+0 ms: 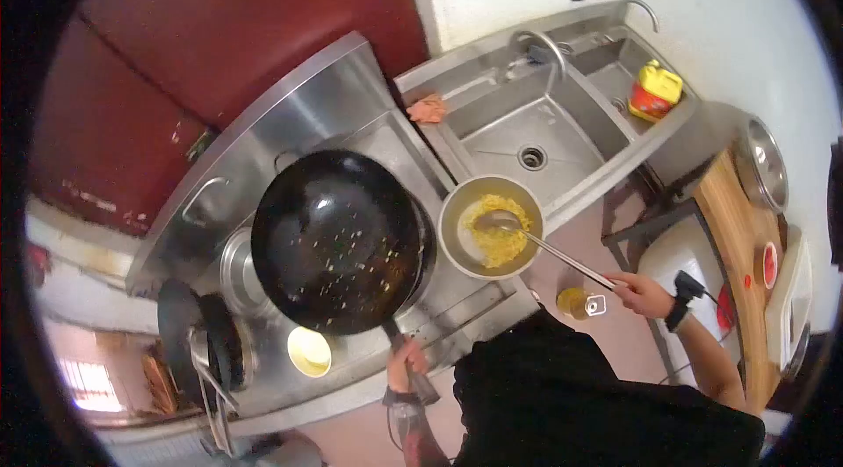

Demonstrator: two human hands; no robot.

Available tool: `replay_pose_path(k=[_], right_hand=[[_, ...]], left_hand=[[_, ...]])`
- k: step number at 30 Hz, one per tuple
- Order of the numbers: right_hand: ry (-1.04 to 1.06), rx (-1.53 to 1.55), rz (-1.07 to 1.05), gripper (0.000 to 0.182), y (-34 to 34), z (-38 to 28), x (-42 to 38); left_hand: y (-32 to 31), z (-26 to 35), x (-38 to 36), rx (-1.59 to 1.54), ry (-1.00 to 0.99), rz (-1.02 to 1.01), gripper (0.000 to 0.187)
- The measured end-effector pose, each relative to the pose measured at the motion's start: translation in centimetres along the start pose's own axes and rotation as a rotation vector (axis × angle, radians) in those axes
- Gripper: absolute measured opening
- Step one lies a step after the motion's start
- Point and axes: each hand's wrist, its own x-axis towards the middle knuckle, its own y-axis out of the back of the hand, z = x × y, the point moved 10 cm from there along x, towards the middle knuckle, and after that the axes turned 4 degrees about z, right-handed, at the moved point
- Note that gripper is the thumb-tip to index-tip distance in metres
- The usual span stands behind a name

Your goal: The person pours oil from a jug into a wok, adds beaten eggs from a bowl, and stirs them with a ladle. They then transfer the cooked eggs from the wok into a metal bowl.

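Observation:
My left hand [406,365] is wrapped round the handle of a black wok [338,238], tilted so that its inside faces me. Small pale and yellow bits are scattered over the wok's surface. My right hand [644,294] grips the long metal handle of a ladle [571,261]. The ladle's head rests among yellow scrambled egg [500,249] in a round metal bowl [448,225], just right of the wok. Whether the wok touches the stove below is hidden.
A steel double sink [496,129] with a yellow-and-red jug [655,91] stands behind the bowl. An orange cloth [428,108] lies at its edge. Near the wok is a pale yellow bowl [309,353]. More pans [180,331] sit at left; a wooden board [736,221] lies at right.

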Motion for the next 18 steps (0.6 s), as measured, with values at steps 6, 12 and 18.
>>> replay_pose_path(k=[6, 12, 18], right_hand=[[0.048, -0.034, 0.183, 0.038, -1.3, -3.5, -2.4], [0.023, 0.041, 0.256, 0.037, -4.6, -3.8, -2.3], [-0.065, 0.145, 0.322, 0.038, -5.2, -3.8, -5.0]], left_hand=[[1.3, 1.3, -1.9, 0.005, 0.084, -0.012, 0.021], [1.3, 2.0, -2.2, -0.057, 0.131, 0.020, 0.004], [2.3, 1.1, -1.2, -0.093, 0.215, -0.052, 0.012]])
